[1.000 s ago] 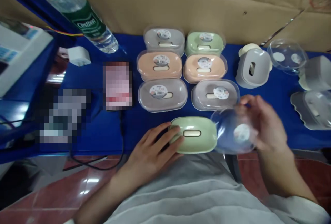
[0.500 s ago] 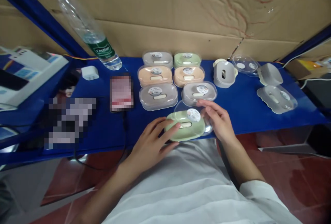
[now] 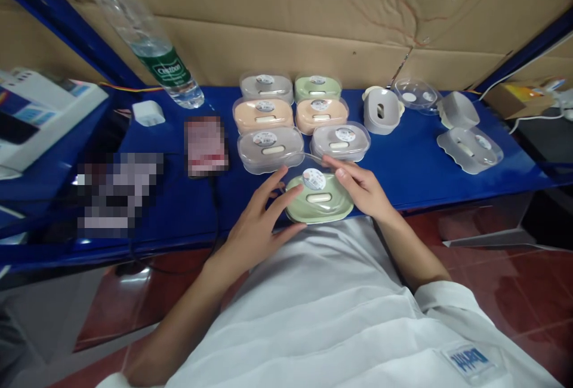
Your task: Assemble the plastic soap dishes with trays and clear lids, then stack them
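Note:
A light green oval soap box (image 3: 333, 212) with a cream slotted insert lies at the table's front edge before me. Over it, tilted and off-centre, is a clear plastic lid (image 3: 293, 161) bearing a round label. My right hand (image 3: 364, 191) pinches the lid's right side between thumb and fingers. At the box's left end, my left hand (image 3: 264, 212) has its fingers spread, the forefinger over the lid and the thumb by the front edge. Just behind stand lidded soap boxes in rows: grey (image 3: 271, 152), another grey (image 3: 340, 143), and peach (image 3: 263, 114).
At the right are an uncovered grey box (image 3: 382, 113), loose clear lids (image 3: 416, 94), a tipped grey box (image 3: 461, 110) and a grey box under a clear cover (image 3: 472, 150). A water bottle (image 3: 165, 68), white adapter (image 3: 148, 113) and blurred phone-like item (image 3: 206, 146) with a cable lie left.
The clear lid has shifted left over the green box, carried by my right hand. My left fingers have spread wider at the box's left end. The whole view has tilted slightly.

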Demonstrator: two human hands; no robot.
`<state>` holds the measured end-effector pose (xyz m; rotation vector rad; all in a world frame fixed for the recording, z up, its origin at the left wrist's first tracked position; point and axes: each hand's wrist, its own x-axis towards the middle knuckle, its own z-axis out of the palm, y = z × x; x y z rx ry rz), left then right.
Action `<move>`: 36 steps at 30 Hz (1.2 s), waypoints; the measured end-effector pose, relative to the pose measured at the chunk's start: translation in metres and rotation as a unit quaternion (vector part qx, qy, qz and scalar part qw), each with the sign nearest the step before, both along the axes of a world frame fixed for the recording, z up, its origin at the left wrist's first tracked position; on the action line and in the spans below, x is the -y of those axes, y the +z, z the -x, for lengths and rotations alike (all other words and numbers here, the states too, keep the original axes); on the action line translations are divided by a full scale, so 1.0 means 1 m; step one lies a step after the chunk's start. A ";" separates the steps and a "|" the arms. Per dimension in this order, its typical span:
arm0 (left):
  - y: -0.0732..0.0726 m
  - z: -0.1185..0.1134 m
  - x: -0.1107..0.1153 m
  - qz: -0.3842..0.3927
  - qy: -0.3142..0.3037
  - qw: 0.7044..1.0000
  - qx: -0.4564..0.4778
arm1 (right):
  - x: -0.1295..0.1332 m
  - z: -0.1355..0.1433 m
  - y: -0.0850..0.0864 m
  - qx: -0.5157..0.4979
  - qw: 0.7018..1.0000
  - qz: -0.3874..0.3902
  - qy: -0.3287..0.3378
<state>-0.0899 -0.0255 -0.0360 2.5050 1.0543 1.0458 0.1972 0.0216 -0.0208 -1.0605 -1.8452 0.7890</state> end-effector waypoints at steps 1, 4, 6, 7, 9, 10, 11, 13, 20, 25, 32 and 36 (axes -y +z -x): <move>0.000 0.000 0.000 -0.001 0.000 1.000 0.000 | 0.002 0.000 0.001 0.013 1.000 -0.017 0.005; 0.001 0.000 -0.001 -0.009 0.001 1.000 -0.007 | 0.009 0.000 0.004 0.077 0.992 -0.103 0.018; 0.001 -0.001 -0.001 -0.012 0.004 1.000 -0.008 | 0.014 0.001 0.006 0.122 0.980 -0.151 0.039; 0.001 -0.001 -0.001 -0.012 0.009 1.000 -0.007 | 0.016 0.001 0.006 0.136 0.976 -0.166 0.050; 0.001 -0.002 -0.001 -0.011 0.019 1.000 -0.003 | 0.017 -0.001 0.006 0.142 0.972 -0.177 0.069; 0.002 -0.002 -0.001 -0.009 0.023 1.000 -0.003 | 0.017 -0.004 0.007 0.135 0.972 -0.178 0.077; 0.002 -0.002 -0.001 -0.007 0.025 1.000 -0.004 | 0.016 -0.007 0.007 0.127 0.972 -0.178 0.086; 0.002 -0.003 -0.001 -0.005 0.024 1.000 -0.010 | 0.015 -0.015 0.009 0.119 0.971 -0.179 0.108; 0.002 -0.002 0.000 -0.007 0.014 0.999 -0.048 | 0.026 -0.029 0.015 0.175 0.961 -0.167 0.135; 0.000 -0.001 -0.002 0.011 0.011 1.000 -0.009 | 0.028 -0.020 0.000 0.193 0.954 -0.192 0.124; 0.001 0.001 -0.003 0.023 0.007 1.000 0.002 | 0.027 -0.018 0.000 0.204 0.952 -0.204 0.107; 0.003 0.000 -0.001 0.034 0.011 0.999 -0.008 | 0.033 -0.025 0.004 0.213 0.952 -0.198 0.094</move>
